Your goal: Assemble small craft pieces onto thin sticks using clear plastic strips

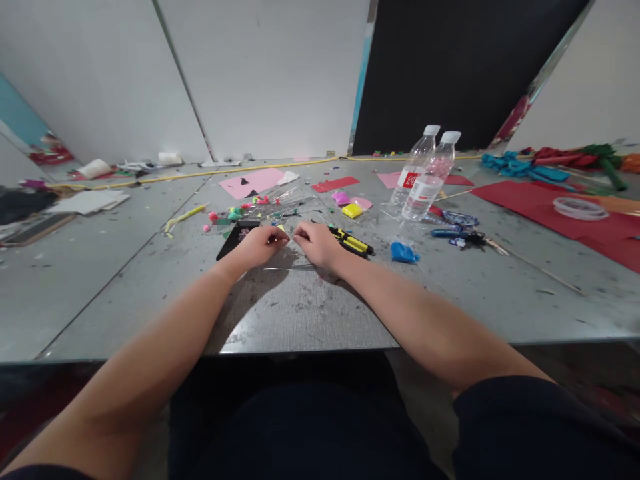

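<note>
Left hand [259, 245], right hand [316, 244]: fingertips pinched together on something too small to identify. Knife [351, 241] touching right. Bare table [300, 313] toward near edge.

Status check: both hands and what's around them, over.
Left hand and right hand pinching something small, unclear what. Black card beside left. Yellow-black cutter beside right.

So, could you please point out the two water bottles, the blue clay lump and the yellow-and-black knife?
water bottles [424, 180]: head view, on the label of the nearer bottle.
blue clay lump [403, 252]: head view, its middle.
yellow-and-black knife [353, 242]: head view, mid-handle.
</note>
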`<state>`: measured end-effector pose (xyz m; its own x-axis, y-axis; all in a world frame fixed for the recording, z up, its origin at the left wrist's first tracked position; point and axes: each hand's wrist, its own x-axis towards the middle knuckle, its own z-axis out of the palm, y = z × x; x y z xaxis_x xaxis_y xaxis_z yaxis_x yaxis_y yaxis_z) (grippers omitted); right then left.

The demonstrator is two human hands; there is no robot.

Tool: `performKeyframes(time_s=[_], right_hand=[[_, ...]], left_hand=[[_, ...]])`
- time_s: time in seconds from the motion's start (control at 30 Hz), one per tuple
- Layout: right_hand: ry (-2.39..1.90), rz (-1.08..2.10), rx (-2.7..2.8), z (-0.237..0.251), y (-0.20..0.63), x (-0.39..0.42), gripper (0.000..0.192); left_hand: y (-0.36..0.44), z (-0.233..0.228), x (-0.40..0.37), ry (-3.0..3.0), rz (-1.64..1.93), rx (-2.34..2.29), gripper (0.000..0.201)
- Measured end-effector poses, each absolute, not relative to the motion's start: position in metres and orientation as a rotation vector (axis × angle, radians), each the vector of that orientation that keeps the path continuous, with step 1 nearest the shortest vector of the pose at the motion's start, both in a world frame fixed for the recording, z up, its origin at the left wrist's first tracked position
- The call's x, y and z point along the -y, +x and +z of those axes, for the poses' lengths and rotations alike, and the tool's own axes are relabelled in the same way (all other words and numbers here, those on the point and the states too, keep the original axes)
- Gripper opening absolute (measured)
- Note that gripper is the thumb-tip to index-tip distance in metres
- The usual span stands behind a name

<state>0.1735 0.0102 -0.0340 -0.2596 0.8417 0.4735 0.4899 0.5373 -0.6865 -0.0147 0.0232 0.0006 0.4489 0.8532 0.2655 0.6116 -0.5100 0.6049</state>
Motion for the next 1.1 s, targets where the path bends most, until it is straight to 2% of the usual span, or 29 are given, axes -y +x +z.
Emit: performKeyframes(time_s=[0.4,0.77,1.1], right_hand=[[-1.146,0.6,1.943,-0.0319,0.1722,-0.0075,0.026],[-1.146,0.725,2.01,-0.0339,0.1706,-0.0047,0.014],[-1.139,0.544,2.103,-0.0306,0.1723,-0.0035,0.015]], left_hand=[[-0.0148,-0.0009,-0.0232,2.295,0.771,-1.208,0.003],[-0.0108,0.0019,-0.0202,2.297,0.721,-1.195,0.01],[-0.0136,-0.0032,-0.0256,2.36,0.606,-1.202,0.01]])
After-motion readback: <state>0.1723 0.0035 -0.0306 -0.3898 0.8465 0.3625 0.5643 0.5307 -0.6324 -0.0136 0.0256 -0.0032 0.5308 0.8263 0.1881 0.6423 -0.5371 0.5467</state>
